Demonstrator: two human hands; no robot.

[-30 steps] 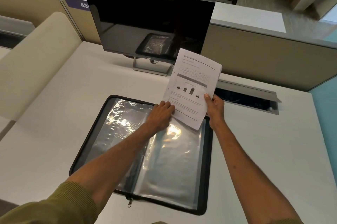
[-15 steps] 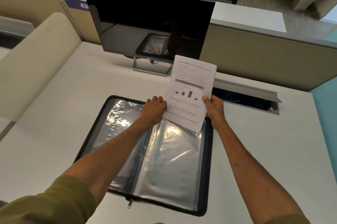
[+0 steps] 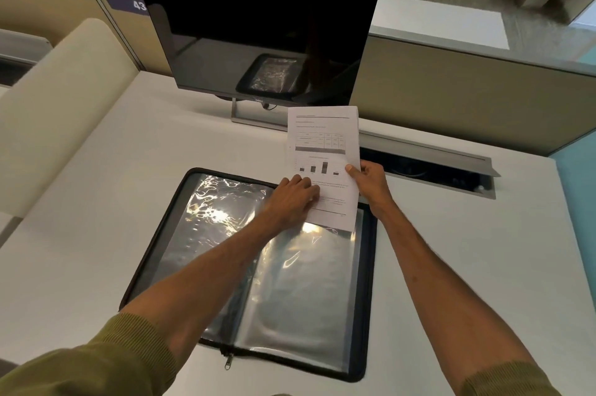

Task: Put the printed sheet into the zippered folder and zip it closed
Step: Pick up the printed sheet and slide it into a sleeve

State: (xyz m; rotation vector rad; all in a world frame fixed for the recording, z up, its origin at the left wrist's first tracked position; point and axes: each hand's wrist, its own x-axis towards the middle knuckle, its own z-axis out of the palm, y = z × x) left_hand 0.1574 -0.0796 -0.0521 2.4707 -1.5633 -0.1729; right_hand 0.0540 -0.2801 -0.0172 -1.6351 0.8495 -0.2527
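Both forearms are stretched forward, bare below the olive-green ribbed sleeves (image 3: pixel 106 360), and angled in toward each other. The left hand (image 3: pixel 292 199) is turned palm-down, with the fingers laid pretty flat across the lower left part of the white printed paper sheet (image 3: pixel 325 137); its thumb is hidden. The right hand (image 3: pixel 369 184) is set at the sheet's right edge, which is pinched with the thumb in front and the fingers behind.
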